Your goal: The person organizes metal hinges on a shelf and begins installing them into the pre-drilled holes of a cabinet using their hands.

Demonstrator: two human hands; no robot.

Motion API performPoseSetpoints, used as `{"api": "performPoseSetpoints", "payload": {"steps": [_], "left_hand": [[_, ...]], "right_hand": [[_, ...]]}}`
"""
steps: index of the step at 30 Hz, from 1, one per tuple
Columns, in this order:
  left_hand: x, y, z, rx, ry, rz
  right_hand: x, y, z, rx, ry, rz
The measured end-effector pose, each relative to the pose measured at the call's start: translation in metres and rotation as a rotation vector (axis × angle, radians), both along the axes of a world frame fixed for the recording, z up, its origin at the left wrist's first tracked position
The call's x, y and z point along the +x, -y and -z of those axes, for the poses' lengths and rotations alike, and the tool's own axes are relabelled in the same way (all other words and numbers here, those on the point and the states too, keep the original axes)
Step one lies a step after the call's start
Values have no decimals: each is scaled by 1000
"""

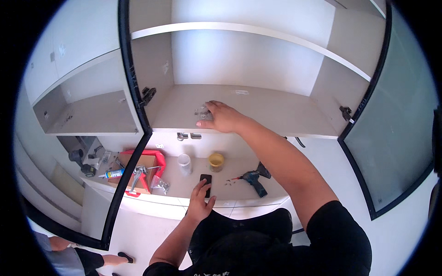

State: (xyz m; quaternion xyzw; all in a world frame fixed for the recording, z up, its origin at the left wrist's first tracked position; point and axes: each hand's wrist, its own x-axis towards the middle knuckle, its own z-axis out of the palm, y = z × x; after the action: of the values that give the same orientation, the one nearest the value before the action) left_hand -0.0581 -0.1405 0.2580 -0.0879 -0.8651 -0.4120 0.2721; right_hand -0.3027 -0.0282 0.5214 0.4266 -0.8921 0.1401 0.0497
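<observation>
My right hand (223,117) reaches up onto the bottom board of the wall cabinet. Its thumb and fingers are spread around a small heap of grey metal bits (202,112), partly hidden by the hand and too small to name. Lower down, my left hand (200,202) lies over a black phone (208,179) at the counter's front edge, fingers stretched out and apart, the fingertips touching it. To the right of the phone rests a dark cordless drill (254,182) with a red tip, several small dark pieces beside it.
Black-framed glass doors (393,124) stand swung out on both sides of the cabinet. On the counter are a white cup (184,163), a yellow tub (216,162), and a red-edged box (159,162) with a caulking gun (139,179). Another person (69,257) is at lower left.
</observation>
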Motion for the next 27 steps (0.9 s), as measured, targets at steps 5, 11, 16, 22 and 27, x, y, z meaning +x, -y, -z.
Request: {"api": "performPoseSetpoints", "payload": {"steps": [5,11,16,22,27], "left_hand": [[-7,6,3,213,96,84],[-57,-10,-51,997,480,284],[-99,-15,-107,1558,517,465],[-111,-15,-150,1809,485,452],[-128,-25,-172,1963,481,508]], "right_hand": [[-4,37,-5,28,-17,19],[-25,35,14,-89,-69,-185],[-33,34,22,-263,-121,-303],[-30,40,23,-279,-84,-294],[-27,23,25,-320,-49,-252]]}}
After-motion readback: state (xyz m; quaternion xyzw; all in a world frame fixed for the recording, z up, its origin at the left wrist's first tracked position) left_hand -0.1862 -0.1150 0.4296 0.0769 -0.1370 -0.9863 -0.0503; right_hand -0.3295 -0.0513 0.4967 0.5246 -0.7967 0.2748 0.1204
